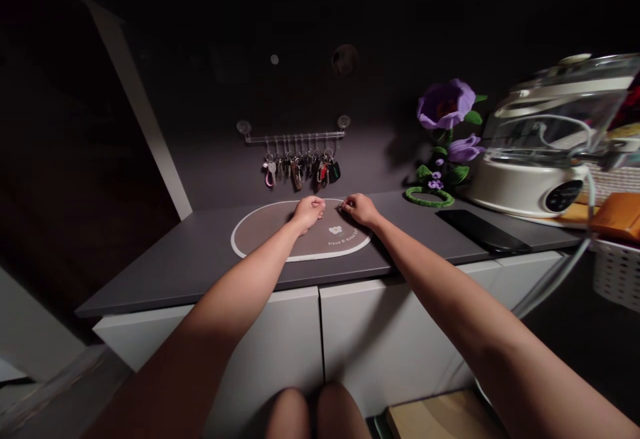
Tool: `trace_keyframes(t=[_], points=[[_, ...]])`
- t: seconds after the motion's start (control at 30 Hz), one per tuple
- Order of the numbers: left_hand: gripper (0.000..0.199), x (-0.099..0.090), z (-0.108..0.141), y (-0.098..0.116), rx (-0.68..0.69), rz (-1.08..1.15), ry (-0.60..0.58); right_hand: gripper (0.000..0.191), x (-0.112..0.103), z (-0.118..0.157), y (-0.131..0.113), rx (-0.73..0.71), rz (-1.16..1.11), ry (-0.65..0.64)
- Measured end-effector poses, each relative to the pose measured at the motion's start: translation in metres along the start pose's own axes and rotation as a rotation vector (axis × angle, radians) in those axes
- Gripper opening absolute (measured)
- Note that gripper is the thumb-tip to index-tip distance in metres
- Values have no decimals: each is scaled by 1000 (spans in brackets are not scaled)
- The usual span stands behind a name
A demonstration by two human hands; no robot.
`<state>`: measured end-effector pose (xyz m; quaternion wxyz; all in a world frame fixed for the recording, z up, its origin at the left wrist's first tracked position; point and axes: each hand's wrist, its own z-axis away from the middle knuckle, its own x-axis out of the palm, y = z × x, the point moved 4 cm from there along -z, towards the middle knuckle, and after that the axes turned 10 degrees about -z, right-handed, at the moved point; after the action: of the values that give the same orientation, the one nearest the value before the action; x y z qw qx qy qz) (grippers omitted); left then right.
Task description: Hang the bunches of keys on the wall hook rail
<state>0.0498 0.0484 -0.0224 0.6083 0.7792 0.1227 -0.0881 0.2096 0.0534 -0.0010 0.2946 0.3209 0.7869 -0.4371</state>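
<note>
My left hand (309, 215) is over the middle of an oval brown mat (263, 229) with a white rim. Its fingers are curled together, and whatever may be in them is hidden. Close by, my right hand (362, 211) is above the mat's right end, fingers pinched. A tiny shiny bit shows at its fingertips, too small to name. The two hands are a short gap apart. Beyond them, several keys (299, 171) with fobs hang from a clear hook rail (295, 137) on the wall.
The mat lies on a dark countertop (170, 259) above white cabinet doors (280, 339). To the right are purple artificial flowers (447, 104), a black phone-like slab (480, 231), a white appliance (525, 185) with a clear cover, and a white perforated basket (617, 275). A cardboard box (440, 419) sits below.
</note>
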Motion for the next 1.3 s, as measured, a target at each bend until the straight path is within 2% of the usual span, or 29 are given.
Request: trace_keyframes(t=[0.23, 0.4, 0.53, 0.77, 0.97, 1.3], points=[[2, -3, -1, 1, 30, -48, 8, 15, -8, 3, -8, -78, -149, 110], [4, -2, -1, 1, 47, -71, 18, 14, -9, 2, -7, 21, -471, 139], [5, -1, -1, 0, 47, -62, 6, 18, -5, -5, -6, -15, -781, 101], [6, 1, 2, 5, 39, -62, -15, 22, -7, -20, -4, 11, -1053, 123], [5, 2, 4, 6, 37, -67, -8, 23, -14, -35, -14, 75, -1135, 101], [4, 6, 1, 3, 43, -53, -16, 16, -39, -79, -18, 116, -1150, 263]])
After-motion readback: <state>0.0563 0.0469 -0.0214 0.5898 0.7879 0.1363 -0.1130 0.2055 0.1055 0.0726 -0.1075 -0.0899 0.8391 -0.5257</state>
